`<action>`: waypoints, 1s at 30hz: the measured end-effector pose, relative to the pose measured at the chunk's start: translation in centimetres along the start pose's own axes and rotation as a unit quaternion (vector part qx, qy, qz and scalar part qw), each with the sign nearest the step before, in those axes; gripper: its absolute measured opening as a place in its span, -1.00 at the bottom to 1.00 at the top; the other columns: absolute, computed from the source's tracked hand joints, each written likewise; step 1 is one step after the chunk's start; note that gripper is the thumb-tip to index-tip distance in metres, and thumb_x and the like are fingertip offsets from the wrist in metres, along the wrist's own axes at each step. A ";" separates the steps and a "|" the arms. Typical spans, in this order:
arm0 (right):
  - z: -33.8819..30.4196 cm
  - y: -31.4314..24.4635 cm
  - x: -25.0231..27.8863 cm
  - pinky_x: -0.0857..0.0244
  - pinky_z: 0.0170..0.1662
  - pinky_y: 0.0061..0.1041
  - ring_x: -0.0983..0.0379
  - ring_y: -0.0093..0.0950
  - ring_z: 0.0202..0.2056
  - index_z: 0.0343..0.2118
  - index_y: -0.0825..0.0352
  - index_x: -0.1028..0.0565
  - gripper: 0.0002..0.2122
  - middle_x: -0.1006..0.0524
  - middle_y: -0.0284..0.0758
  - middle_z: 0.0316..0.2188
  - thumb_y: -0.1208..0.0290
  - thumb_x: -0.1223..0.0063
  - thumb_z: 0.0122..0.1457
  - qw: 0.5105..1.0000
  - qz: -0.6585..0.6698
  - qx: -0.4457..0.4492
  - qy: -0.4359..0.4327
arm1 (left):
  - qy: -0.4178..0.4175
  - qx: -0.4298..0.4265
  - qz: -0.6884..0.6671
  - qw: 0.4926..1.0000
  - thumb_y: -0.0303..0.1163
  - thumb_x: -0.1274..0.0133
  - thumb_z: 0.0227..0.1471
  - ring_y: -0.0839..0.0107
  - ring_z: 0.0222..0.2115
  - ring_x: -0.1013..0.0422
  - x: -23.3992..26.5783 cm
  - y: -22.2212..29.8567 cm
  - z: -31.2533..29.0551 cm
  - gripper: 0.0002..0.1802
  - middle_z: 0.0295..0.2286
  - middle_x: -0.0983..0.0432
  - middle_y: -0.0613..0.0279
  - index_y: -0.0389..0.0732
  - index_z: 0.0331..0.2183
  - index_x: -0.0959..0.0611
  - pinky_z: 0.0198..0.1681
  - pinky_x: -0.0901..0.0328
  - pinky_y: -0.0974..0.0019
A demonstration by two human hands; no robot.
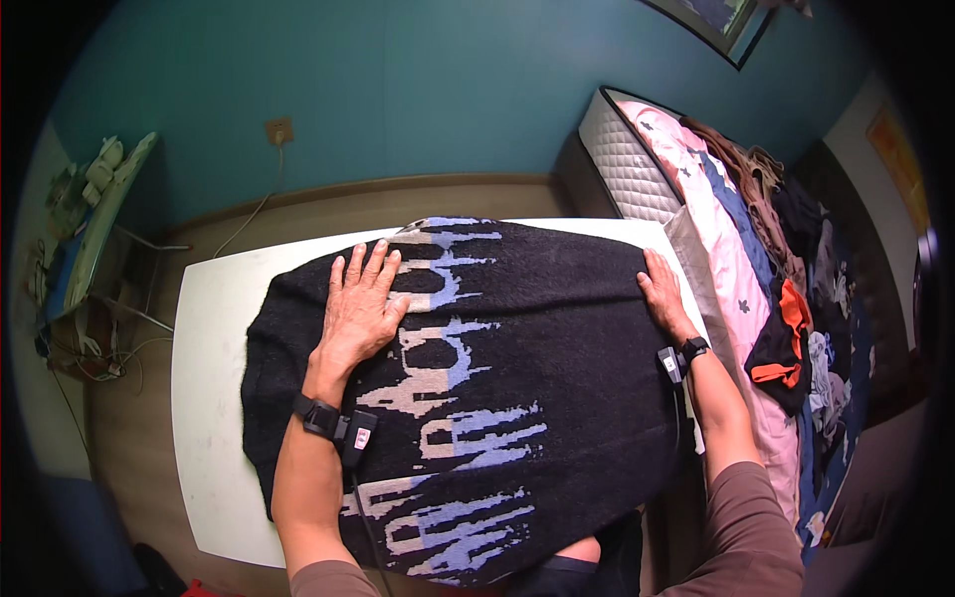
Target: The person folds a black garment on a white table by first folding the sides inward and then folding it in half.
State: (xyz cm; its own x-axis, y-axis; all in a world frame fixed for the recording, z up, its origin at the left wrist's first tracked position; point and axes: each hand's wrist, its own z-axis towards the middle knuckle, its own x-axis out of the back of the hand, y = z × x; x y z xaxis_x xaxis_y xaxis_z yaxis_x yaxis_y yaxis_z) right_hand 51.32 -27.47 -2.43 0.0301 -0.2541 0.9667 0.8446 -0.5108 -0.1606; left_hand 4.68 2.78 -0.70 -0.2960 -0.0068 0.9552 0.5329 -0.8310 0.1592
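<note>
A black knitted garment, with a jagged grey and light-blue pattern down its middle, lies spread over a white table. It covers most of the top, and its near edge reaches toward my body. My left hand rests palm down on its far left part, fingers stretched out, thumb beside the pattern. On the far right edge of the cloth lies my right hand, its fingers extended and pointing away from me. Neither hand grips the fabric. Both wrists carry black straps with small devices.
To the right, a bed with a pale quilted mattress holds a pink sheet and heaped clothes, including a black and orange piece. A small desk stands at the left. A cable hangs from a wall socket.
</note>
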 end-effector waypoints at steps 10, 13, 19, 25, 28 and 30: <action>-0.1 -1.5 0.3 0.25 0.38 -0.17 0.08 -0.21 0.39 0.33 0.24 -0.16 -0.39 -0.14 -0.14 0.34 0.01 0.18 0.30 0.999 0.027 -0.028 0.014 | 0.010 -0.023 0.006 1.000 -0.11 0.04 0.13 0.07 0.33 0.06 0.5 -0.3 0.3 -0.30 0.30 -0.07 0.12 -0.14 0.25 -0.31 0.36 0.23 -0.07; -0.4 -1.8 0.7 0.27 0.38 -0.12 0.08 -0.22 0.39 0.32 0.23 -0.17 -0.39 -0.14 -0.16 0.35 -0.02 0.19 0.30 0.999 0.027 -0.042 0.018 | -0.002 -0.021 -0.025 0.999 -0.15 0.01 0.10 0.06 0.33 0.06 0.6 0.2 0.4 -0.30 0.30 -0.09 0.14 -0.15 0.25 -0.32 0.35 0.22 -0.07; -0.7 -2.0 1.1 0.32 0.38 -0.03 0.09 -0.22 0.39 0.33 0.21 -0.17 -0.38 -0.12 -0.20 0.36 -0.07 0.22 0.31 0.997 0.058 -0.052 0.021 | 0.007 -0.021 -0.019 1.000 -0.20 0.02 0.13 0.06 0.32 0.02 0.9 0.7 0.6 -0.36 0.28 -0.15 0.11 -0.18 0.22 -0.37 0.36 0.20 -0.03; -0.7 -2.3 1.7 0.35 0.40 -0.07 0.13 -0.27 0.40 0.34 0.19 -0.15 -0.38 -0.08 -0.24 0.37 -0.05 0.22 0.31 0.996 0.069 -0.050 -0.009 | 0.005 -0.030 0.006 1.000 -0.31 0.06 0.12 0.05 0.31 0.02 0.8 0.7 0.8 -0.37 0.28 -0.14 0.09 -0.16 0.23 -0.35 0.37 0.20 0.00; -0.9 -1.9 1.8 0.34 0.39 -0.06 0.13 -0.29 0.40 0.32 0.21 -0.17 -0.39 -0.09 -0.26 0.37 -0.04 0.21 0.30 0.994 0.091 -0.054 0.003 | 0.009 -0.054 0.033 0.998 -0.29 0.12 0.17 0.03 0.32 0.04 0.5 0.7 1.1 -0.36 0.30 -0.09 0.07 -0.14 0.27 -0.28 0.36 0.20 -0.02; -0.8 -2.2 1.8 0.32 0.39 -0.04 0.11 -0.30 0.39 0.30 0.24 -0.19 -0.40 -0.11 -0.25 0.36 -0.01 0.18 0.29 0.994 0.100 -0.042 0.024 | -0.003 -0.047 0.061 0.997 -0.27 0.16 0.21 0.00 0.33 0.07 0.2 0.1 0.4 -0.37 0.31 -0.03 0.06 -0.13 0.29 -0.23 0.35 0.20 -0.07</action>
State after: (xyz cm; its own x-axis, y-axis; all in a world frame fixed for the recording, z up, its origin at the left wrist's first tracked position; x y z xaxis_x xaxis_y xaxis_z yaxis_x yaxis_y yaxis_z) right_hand 49.12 -27.41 -0.51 0.1650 -0.3950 0.9037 0.7764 -0.5130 -0.3661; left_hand 4.99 2.96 -0.37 -0.2282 -0.1078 0.9676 0.4875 -0.8730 0.0177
